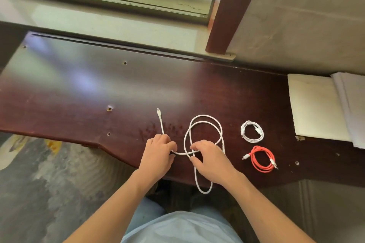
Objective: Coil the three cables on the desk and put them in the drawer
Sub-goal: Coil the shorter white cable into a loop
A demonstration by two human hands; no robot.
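A long white cable (206, 117) lies in loose loops on the dark wooden desk (79, 89), one loop hanging over the front edge. My left hand (159, 156) grips it near the end whose plug points away from me. My right hand (212, 161) pinches the cable where its strands cross. To the right lie a small coiled white cable (245, 136) and, nearer me, a coiled red cable (258, 165). No drawer is in view.
White paper or notebooks (316, 106) are stacked at the desk's right end. A window sill and a wooden post (229, 16) stand behind the desk. The desktop has several small holes. Patterned floor shows at the left.
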